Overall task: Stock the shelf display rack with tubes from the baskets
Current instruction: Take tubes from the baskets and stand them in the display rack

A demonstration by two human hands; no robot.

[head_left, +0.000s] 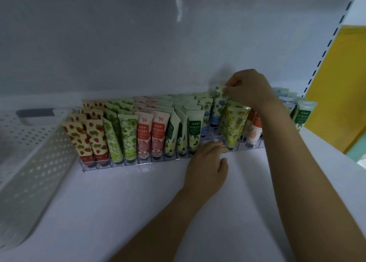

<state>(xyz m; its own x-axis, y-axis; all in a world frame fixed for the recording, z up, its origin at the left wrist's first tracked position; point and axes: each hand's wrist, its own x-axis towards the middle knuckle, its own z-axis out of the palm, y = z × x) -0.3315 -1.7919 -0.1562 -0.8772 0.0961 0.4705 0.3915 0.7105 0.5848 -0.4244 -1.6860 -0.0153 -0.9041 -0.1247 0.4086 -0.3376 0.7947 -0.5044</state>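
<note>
Head view: right hand (245, 90) pinches the top of a blue-flowered white tube (219, 98) standing in the clear plastic rack (138, 164), right of middle. Left hand (206, 162) rests loose-fingered on its near rim. One green-leaf tube (128, 134) reads "ING"; other labels blur.

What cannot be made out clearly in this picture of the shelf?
Head view: the white basket is cut off by the left edge; its contents cannot be told.
The right hand, pinching the blue-flowered tube, and its forearm hide part of the rack.
The left hand covers part of the rack front.
The label print is too small and blurred to read.
</note>
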